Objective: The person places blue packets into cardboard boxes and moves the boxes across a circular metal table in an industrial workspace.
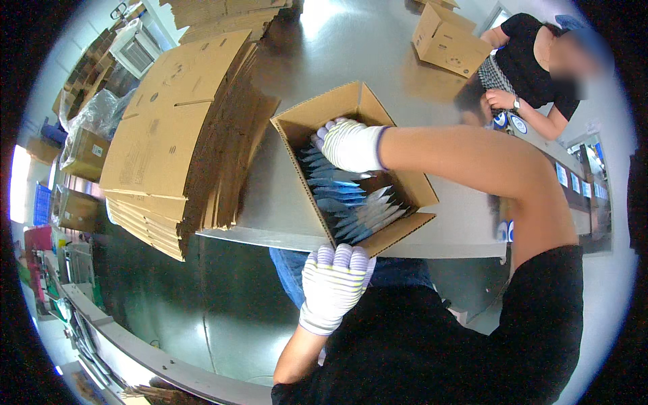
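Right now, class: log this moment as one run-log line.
left hand: gripping carton near edge | right hand: inside carton, on blue-white packets | flat cartons: stacked left

packing workshop, flat carton stacks (177, 135), steel table (337, 47)

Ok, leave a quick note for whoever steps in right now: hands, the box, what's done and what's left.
Left hand: gloved, gripping the near edge of the open cardboard box at the table edge.
Right hand: gloved, reaching inside at the far end, pressing on the blue and white pouches.
Done: the pouches stand in a row filling most of the box.
Left: flaps open, box unsealed. Flat cartons stacked beside it.
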The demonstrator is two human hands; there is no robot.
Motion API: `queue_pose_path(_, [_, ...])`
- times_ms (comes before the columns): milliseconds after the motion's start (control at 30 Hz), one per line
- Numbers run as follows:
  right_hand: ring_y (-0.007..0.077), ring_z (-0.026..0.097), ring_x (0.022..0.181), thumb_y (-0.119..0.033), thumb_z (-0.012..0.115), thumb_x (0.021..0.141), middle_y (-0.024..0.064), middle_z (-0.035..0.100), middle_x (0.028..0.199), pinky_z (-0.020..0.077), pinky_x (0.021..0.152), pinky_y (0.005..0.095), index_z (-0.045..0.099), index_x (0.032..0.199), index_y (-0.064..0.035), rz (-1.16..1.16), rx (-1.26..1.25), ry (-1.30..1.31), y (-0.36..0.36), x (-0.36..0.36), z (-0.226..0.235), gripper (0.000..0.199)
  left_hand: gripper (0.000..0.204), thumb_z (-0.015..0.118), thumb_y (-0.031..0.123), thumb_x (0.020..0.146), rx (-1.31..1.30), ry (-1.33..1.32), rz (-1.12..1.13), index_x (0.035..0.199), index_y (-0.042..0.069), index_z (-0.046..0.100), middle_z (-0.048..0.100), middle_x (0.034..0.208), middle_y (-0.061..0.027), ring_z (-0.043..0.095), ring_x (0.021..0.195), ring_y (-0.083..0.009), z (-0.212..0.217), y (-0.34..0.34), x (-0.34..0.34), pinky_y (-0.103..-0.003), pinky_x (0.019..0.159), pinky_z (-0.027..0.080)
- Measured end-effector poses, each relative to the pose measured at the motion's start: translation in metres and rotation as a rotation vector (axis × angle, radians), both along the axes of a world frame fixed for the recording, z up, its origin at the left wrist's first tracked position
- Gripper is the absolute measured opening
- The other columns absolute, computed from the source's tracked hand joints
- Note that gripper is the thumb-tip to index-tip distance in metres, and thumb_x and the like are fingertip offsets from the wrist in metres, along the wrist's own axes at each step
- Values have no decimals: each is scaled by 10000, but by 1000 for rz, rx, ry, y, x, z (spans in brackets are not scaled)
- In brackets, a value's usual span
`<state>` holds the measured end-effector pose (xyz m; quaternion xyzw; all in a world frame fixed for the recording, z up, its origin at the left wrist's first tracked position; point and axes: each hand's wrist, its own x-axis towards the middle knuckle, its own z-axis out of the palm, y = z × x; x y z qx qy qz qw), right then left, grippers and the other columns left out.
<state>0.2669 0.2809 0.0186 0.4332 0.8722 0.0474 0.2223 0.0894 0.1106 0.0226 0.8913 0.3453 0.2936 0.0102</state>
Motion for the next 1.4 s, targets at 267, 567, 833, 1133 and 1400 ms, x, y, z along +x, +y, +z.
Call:
queue_pose_path(267, [350,670,729,-256,665,752,216,672,807,549,655,453,658,865,29,26,-203,283,-60,-5,25,307,154,664,246,729,6,-24,3,767,148,550,483,691,-12,489,618,-192,-1,4,6,-354,511,366])
queue_pose_path(567, [334,657,820,-163,512,853,237,652,933,520,718,423,636,970,17,366,-1,-127,-42,-24,-30,248,188,671,287,739,19,-25,16,793,144,562,503,711,-19,488,635,-202,-5,4,4,-363,538,375])
queue_pose_path(833, [346,644,870,-191,483,886,233,657,959,498,785,422,648,1035,-14,-270,-142,465,-41,-30,-68,285,179,672,274,737,23,-23,38,763,143,554,498,696,-21,487,618,-202,-3,2,6,-356,525,381])
queue_pose_path(1133, [242,644,971,-236,582,836,67,671,1136,509,723,431,721,1056,-175,312,-353,-535,-47,-65,4,267,167,658,258,746,23,17,56,768,143,540,509,722,-28,505,649,-217,-2,1,10,-365,551,401])
queue_pose_path(1400, [365,631,914,-339,679,793,234,625,975,513,803,431,532,1161,34,120,-152,386,-54,-1,60,544,232,694,267,746,-32,-25,34,886,128,574,511,772,-38,502,688,-229,-2,5,0,-366,586,416])
